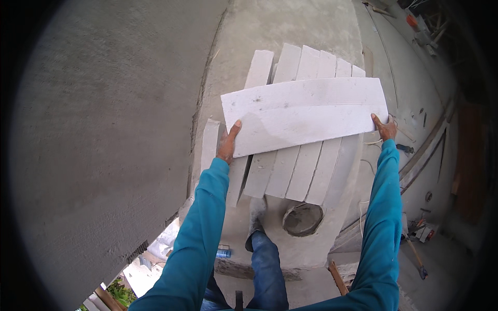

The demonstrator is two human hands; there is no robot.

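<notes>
A broad whitish lightweight concrete block (pixel 306 114) is held between my hands, its flat face turned up toward me. My left hand (pixel 229 141) grips its near left corner, thumb on top and the other fingers hidden behind the edge. At the right end, my right hand (pixel 385 128) is closed round the edge, thumb on the face. Beneath lies a row of similar blocks (pixel 282 168) standing on edge side by side; the held block covers their middle. Whether it touches them I cannot tell. One more block (pixel 209 142) sits just left of my left hand.
A round bucket or basin (pixel 303 219) stands on the concrete ledge near my foot. A grey rendered wall (pixel 114 103) rises on the left. Beyond the ledge's right edge lie cables, a dark-handled tool (pixel 404 149) and a long-handled tool (pixel 416 257). A blue object (pixel 223 253) lies near my leg.
</notes>
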